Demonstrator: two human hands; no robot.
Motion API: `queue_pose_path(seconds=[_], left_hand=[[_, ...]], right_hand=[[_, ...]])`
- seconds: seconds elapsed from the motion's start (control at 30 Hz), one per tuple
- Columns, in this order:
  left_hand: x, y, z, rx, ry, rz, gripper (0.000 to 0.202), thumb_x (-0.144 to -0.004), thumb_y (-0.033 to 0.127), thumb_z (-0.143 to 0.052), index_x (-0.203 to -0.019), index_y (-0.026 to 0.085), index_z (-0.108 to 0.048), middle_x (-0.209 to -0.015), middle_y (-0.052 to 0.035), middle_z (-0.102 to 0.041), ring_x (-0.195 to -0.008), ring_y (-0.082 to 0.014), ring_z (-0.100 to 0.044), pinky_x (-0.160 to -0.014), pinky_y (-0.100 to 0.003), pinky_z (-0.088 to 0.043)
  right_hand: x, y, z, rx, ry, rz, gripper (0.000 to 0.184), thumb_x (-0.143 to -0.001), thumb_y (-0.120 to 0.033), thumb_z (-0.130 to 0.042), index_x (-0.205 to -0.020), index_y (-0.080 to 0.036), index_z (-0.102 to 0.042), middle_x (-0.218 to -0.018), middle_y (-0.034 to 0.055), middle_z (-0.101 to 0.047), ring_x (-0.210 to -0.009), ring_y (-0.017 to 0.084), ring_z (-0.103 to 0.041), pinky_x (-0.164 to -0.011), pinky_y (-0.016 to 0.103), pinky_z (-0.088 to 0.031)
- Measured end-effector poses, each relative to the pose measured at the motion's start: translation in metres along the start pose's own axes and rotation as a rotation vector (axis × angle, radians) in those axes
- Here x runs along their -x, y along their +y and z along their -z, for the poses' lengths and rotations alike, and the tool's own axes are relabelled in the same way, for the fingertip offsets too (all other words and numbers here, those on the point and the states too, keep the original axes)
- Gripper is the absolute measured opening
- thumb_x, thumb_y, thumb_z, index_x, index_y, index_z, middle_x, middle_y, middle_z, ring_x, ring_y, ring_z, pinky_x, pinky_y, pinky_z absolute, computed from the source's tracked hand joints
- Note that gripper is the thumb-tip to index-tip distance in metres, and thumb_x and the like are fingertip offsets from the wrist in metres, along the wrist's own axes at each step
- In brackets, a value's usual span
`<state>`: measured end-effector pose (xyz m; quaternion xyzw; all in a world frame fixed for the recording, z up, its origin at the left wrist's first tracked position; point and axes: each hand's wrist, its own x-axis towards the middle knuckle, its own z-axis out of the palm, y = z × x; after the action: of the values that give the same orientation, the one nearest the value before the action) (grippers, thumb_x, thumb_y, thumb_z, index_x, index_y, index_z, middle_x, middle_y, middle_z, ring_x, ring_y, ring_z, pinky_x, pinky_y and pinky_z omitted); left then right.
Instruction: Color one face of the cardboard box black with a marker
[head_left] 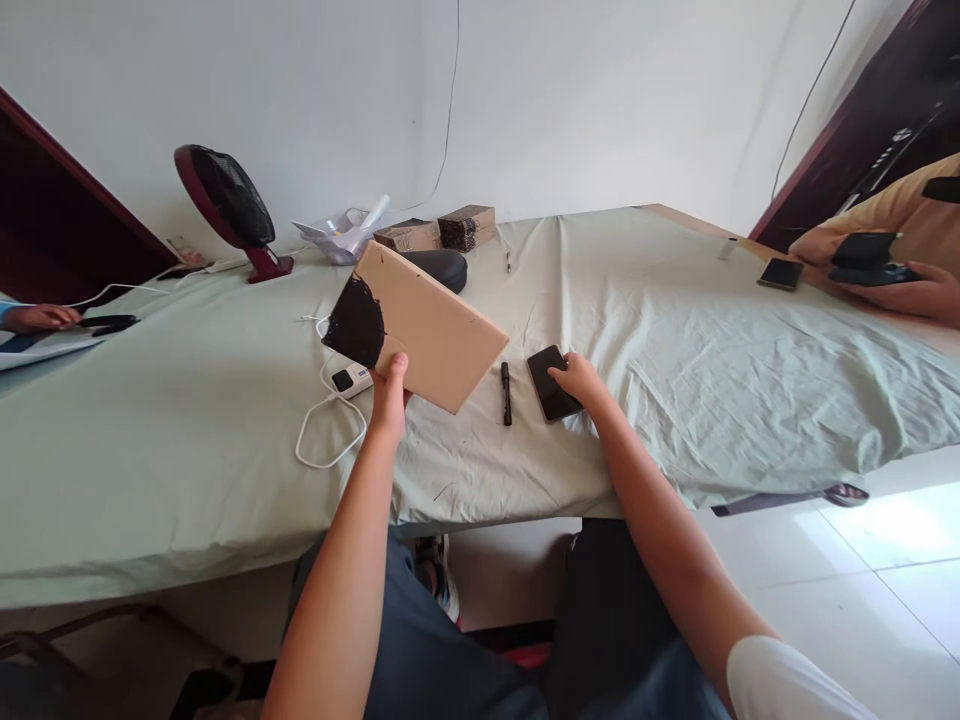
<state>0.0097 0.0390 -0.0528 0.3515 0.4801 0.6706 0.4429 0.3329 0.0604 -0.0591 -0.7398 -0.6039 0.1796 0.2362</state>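
Tan, cardboard-like rectangular panel point(442, 335) with a black-coloured left corner is tilted above the middle of the table point(225, 450), which is draped in pale green cloth. The left hand point(390, 395) has its fingers clamped on the panel's near edge, thumb in front. To the right, the right hand point(581, 381) touches a black, flat rectangular phone point(550, 388), thumb across its screen; its other fingers are mostly hidden, so I cannot tell whether they grip it. A slim black pen point(506, 394) lies between panel and phone. Just beside the left hand sits a white device with a small dark screen point(361, 378), near a looped white cable point(319, 466). Beyond the panel, a rounded black case point(442, 268) lies near brown cardboard boxes point(469, 228).
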Motion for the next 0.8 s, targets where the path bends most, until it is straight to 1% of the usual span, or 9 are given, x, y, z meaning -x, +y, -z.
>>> queue_pose_path(seconds=[0.1,0.17,0.27,0.4,0.53,0.63,0.7,0.77,0.8], left_hand=[[0.007,-0.003,-0.005,0.041,-0.028,0.024,0.09,-0.066,0.063,-0.087,-0.142,0.03,-0.053,-0.155,-0.0118,-0.059,-0.145,-0.0352,-0.057,-0.103,-0.043,-0.062],[0.011,-0.005,-0.007,0.07,-0.067,0.029,0.087,-0.061,0.061,-0.09,-0.136,0.029,-0.058,-0.15,-0.0115,-0.063,-0.145,-0.0368,-0.057,-0.103,-0.044,-0.062],[0.021,-0.01,-0.009,0.077,-0.115,0.012,0.087,-0.058,0.065,-0.09,-0.132,0.029,-0.062,-0.14,-0.0116,-0.068,-0.142,-0.0378,-0.059,-0.104,-0.047,-0.063],[0.037,-0.015,-0.014,-0.041,-0.179,-0.036,0.091,-0.059,0.074,-0.09,-0.131,0.025,-0.064,-0.131,-0.0138,-0.071,-0.14,-0.0374,-0.061,-0.11,-0.05,-0.059],[0.042,0.002,-0.006,-0.142,-0.192,-0.233,0.1,-0.068,0.068,-0.092,-0.15,0.025,-0.054,-0.139,-0.0149,-0.068,-0.14,-0.0344,-0.061,-0.117,-0.049,-0.053],[0.034,0.026,0.012,-0.27,-0.083,-0.467,0.094,-0.076,0.05,-0.092,-0.157,0.032,-0.047,-0.153,-0.012,-0.058,-0.137,-0.0313,-0.061,-0.099,-0.041,-0.062],[0.028,0.037,0.026,-0.556,-0.037,-0.639,0.059,-0.076,0.042,-0.092,-0.129,0.026,-0.071,-0.138,-0.0099,-0.066,-0.118,-0.0287,-0.067,-0.085,-0.035,-0.061],[0.024,0.041,0.036,-0.771,-0.031,-0.734,0.027,-0.081,0.042,-0.087,-0.098,0.022,-0.077,-0.107,-0.0071,-0.073,-0.092,-0.0237,-0.068,-0.077,-0.034,-0.057],[0.023,0.041,0.038,-0.826,-0.035,-0.756,0.024,-0.084,0.043,-0.085,-0.089,0.021,-0.075,-0.095,-0.0055,-0.072,-0.082,-0.0216,-0.065,-0.075,-0.034,-0.055]], right_hand=[[0.006,-0.003,-0.001,0.053,-0.035,-0.033,0.031,-0.097,-0.022,-0.066,-0.124,-0.007,-0.072,-0.125,0.0284,-0.072,-0.121,0.041,-0.067,-0.1,0.049,-0.053],[0.011,-0.009,0.003,0.09,-0.012,-0.023,0.04,-0.095,-0.026,-0.072,-0.131,-0.009,-0.07,-0.146,0.0313,-0.06,-0.143,0.048,-0.051,-0.114,0.06,-0.042],[0.019,-0.02,0.013,-0.161,-0.057,0.204,0.074,-0.083,-0.039,-0.088,-0.149,-0.019,-0.062,-0.17,0.0226,-0.038,-0.161,0.047,-0.025,-0.127,0.067,-0.024],[0.034,-0.034,0.021,-0.982,-0.404,0.582,0.092,-0.072,-0.05,-0.095,-0.153,-0.026,-0.057,-0.16,0.0138,-0.055,-0.157,0.035,-0.041,-0.125,0.055,-0.041],[0.043,-0.043,0.027,-1.215,-0.26,0.586,0.091,-0.069,-0.043,-0.097,-0.148,-0.024,-0.059,-0.149,0.0132,-0.065,-0.155,0.032,-0.046,-0.127,0.051,-0.041],[0.041,-0.042,0.034,-1.184,-0.198,0.585,0.091,-0.066,-0.034,-0.098,-0.149,-0.024,-0.06,-0.157,0.0125,-0.059,-0.16,0.032,-0.04,-0.13,0.05,-0.038],[0.039,-0.04,0.037,-1.128,-0.255,0.605,0.093,-0.066,-0.025,-0.097,-0.151,-0.024,-0.059,-0.165,0.0109,-0.051,-0.163,0.032,-0.035,-0.129,0.049,-0.039],[0.038,-0.039,0.039,-1.07,-0.322,0.627,0.097,-0.068,-0.021,-0.095,-0.157,-0.026,-0.054,-0.172,0.0094,-0.042,-0.166,0.033,-0.028,-0.128,0.051,-0.04],[0.037,-0.038,0.039,-1.041,-0.348,0.634,0.1,-0.07,-0.022,-0.094,-0.16,-0.027,-0.05,-0.174,0.009,-0.039,-0.167,0.034,-0.024,-0.128,0.052,-0.04]])
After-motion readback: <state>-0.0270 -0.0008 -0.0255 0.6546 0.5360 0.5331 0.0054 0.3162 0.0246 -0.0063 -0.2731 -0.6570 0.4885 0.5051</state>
